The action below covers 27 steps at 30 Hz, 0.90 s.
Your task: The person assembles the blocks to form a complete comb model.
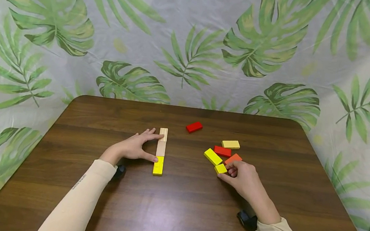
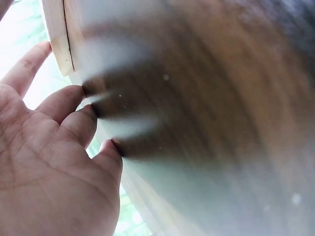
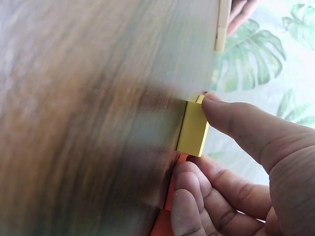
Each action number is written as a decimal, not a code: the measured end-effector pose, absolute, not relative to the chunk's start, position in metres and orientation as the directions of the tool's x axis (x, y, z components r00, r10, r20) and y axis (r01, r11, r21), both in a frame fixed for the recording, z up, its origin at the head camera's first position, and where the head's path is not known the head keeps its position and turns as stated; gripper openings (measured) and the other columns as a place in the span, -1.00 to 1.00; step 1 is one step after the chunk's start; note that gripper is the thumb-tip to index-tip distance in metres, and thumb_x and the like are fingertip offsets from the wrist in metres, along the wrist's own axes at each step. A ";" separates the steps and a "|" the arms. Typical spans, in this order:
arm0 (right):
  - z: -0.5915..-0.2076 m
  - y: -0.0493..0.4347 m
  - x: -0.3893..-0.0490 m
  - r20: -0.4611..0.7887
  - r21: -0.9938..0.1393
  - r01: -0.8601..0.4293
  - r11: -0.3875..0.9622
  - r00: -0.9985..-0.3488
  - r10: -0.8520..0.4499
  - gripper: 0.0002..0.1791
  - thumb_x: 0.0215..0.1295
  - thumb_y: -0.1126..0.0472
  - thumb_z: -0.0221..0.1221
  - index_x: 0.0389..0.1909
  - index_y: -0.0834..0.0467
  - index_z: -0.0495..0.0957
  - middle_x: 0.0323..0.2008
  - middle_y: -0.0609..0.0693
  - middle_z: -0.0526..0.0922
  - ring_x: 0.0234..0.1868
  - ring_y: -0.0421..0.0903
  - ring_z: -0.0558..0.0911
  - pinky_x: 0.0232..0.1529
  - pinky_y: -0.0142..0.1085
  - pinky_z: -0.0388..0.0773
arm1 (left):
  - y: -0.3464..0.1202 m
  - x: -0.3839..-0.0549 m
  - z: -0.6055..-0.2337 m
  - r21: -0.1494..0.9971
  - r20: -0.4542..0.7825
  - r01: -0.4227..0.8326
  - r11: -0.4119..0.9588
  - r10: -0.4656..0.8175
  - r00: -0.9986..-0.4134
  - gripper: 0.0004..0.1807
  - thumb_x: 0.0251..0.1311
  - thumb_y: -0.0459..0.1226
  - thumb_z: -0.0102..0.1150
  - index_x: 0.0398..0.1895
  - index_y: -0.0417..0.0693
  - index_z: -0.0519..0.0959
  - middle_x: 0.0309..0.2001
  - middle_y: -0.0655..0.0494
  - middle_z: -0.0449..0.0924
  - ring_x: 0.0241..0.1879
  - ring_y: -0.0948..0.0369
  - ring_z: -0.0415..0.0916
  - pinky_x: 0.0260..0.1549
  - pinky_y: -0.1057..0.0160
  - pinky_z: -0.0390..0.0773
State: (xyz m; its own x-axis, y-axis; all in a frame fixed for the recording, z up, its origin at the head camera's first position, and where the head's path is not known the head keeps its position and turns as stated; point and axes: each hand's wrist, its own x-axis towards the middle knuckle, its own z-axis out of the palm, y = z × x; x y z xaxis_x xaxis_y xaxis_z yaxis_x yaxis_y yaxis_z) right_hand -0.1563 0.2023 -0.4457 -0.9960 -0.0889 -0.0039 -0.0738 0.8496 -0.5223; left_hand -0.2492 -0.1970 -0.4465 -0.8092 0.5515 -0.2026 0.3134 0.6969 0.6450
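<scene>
A straight row of blocks lies left of centre: a striped wood block [image 1: 163,131], a plain pale block [image 1: 161,148] and a yellow block [image 1: 158,168]. My left hand [image 1: 136,146] spreads along it, thumb touching the yellow block and index finger the striped one. In the left wrist view, the left hand's [image 2: 54,147] other fingertips rest on the tabletop. On the right, my right hand [image 1: 246,178] pinches a yellow block [image 3: 192,128] between thumb and index finger. An orange block [image 1: 233,159] lies right beside those fingers, partly covered by them.
Close to the right hand lie another yellow block [image 1: 212,156], a red block [image 1: 222,151] and a pale yellow block [image 1: 231,144]. One more red block [image 1: 194,127] sits farther back on the dark wooden table [image 1: 174,212]. A leaf-patterned cloth [image 1: 193,37] hangs behind.
</scene>
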 end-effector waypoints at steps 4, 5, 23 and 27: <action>-0.446 0.202 -0.156 -0.005 -0.522 -0.073 0.850 -0.996 -0.088 -0.62 0.17 0.06 0.60 -0.19 0.25 0.74 -0.36 -0.02 0.69 -0.34 -0.15 0.58 -0.30 -0.38 0.57 | -0.197 -0.249 -0.447 0.647 -0.202 0.315 0.695 0.554 -0.808 0.03 0.23 0.05 0.56 0.71 0.15 0.24 0.77 -0.20 -0.15 0.77 -0.20 -0.33 0.64 -0.44 -0.29; -0.445 0.202 -0.156 -0.005 -0.522 -0.074 0.850 -0.996 -0.090 -0.62 0.17 0.07 0.60 -0.19 0.25 0.74 -0.36 -0.02 0.69 -0.34 -0.15 0.59 -0.30 -0.38 0.57 | -0.197 -0.249 -0.447 0.647 -0.202 0.315 0.695 0.554 -0.808 0.03 0.23 0.05 0.56 0.71 0.15 0.24 0.77 -0.20 -0.15 0.77 -0.20 -0.33 0.65 -0.44 -0.30; -0.446 0.204 -0.154 0.019 -0.536 -0.167 0.827 -0.982 -0.186 -0.62 0.21 0.16 0.56 -0.05 0.28 0.72 -0.32 -0.01 0.69 -0.31 -0.16 0.61 -0.25 -0.34 0.63 | -0.198 -0.249 -0.448 0.651 -0.208 0.312 0.693 0.557 -0.804 0.03 0.24 0.07 0.55 0.72 0.18 0.22 0.77 -0.18 -0.16 0.77 -0.19 -0.35 0.65 -0.44 -0.33; -0.447 0.204 -0.153 0.018 -0.534 -0.151 0.832 -0.986 -0.167 -0.59 0.20 0.11 0.58 -0.08 0.28 0.72 -0.33 -0.02 0.69 -0.32 -0.16 0.61 -0.26 -0.36 0.63 | -0.198 -0.250 -0.448 0.651 -0.208 0.310 0.693 0.555 -0.805 0.03 0.24 0.07 0.54 0.72 0.19 0.22 0.78 -0.17 -0.17 0.77 -0.18 -0.35 0.65 -0.44 -0.33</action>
State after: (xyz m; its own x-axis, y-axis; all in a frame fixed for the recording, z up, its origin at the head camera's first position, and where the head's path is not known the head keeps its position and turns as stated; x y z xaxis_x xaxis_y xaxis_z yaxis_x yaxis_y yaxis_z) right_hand -0.1534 0.2045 -0.4468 -0.9858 -0.1671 0.0185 -0.1510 0.8317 -0.5343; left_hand -0.2495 -0.1983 -0.4484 -0.8053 0.5551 -0.2082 0.3098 0.6934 0.6505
